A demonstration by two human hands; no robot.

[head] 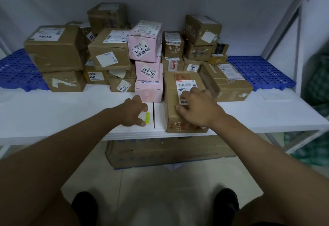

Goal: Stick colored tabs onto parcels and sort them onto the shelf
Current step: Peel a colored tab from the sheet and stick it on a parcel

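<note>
A brown cardboard parcel with a white shipping label lies at the front of the white shelf. My right hand rests on top of it, fingers spread over the label and thumb at the near left edge. A yellow-green tab lies on a white sheet just left of the parcel. My left hand hovers over that sheet, its thumb and fingertips at the tab; whether it pinches the tab I cannot tell.
Behind stand stacked brown boxes and pink parcels on blue plastic pallets. A flattened carton lies on the floor beneath the shelf. A metal upright rises at the right, with green bags beyond it.
</note>
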